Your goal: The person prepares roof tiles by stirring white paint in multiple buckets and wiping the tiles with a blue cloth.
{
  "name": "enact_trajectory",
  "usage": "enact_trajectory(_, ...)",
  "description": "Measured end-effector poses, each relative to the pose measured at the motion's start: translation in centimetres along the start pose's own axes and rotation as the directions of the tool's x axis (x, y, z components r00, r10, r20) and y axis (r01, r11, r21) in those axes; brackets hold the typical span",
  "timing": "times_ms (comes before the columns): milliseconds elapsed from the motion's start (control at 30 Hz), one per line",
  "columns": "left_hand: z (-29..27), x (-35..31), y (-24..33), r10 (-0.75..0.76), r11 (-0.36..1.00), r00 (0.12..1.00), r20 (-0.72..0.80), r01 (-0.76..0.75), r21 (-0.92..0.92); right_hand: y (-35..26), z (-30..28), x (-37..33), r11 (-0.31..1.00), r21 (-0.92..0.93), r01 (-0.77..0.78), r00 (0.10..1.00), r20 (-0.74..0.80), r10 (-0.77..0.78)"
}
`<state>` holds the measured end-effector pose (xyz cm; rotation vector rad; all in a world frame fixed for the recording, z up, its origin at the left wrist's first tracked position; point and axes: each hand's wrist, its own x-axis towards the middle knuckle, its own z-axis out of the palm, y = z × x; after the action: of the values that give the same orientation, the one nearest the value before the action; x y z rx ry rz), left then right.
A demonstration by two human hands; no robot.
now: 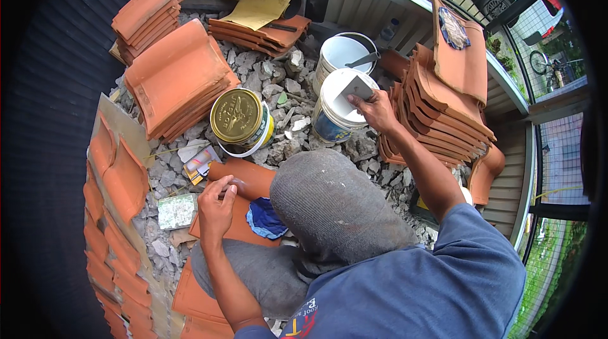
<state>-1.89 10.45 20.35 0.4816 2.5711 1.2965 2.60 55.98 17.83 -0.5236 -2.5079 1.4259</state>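
Near the middle of the uneven rubble [256, 79], the white bucket [334, 110] seemed liable to tip if pressed. The curved tile [246, 177] lay just beside the left hand [216, 205], loosely bent and apparently empty. The right hand [375, 112] pinched the grey blade [358, 88] above the bucket's right rim.

Lettering seen from where I stand: embossed capitals and a bird-like emblem on the gold lid [237, 114] of a round can [262, 131]; large letters on its side; white, red and yellow print on the blue shirt [411, 295]; blue bucket label [330, 129], illegible.
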Motion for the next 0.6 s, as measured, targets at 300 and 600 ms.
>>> enact_trajectory(300, -0.2, -0.1, 0.4, 0.000, 1.000, 1.000, -0.008, 0.000, -0.005, 0.5, -2.0, 1.7, 0.972, -0.233, -0.007, 0.999, -0.041, -0.003)
enact_trajectory(600, -0.3, -0.3, 0.5, 0.020, 1.000, 1.000, -0.020, -0.020, -0.007, 1.2, -4.5, 2.3, 0.883, -0.469, 0.004, 0.957, -0.254, -0.139)
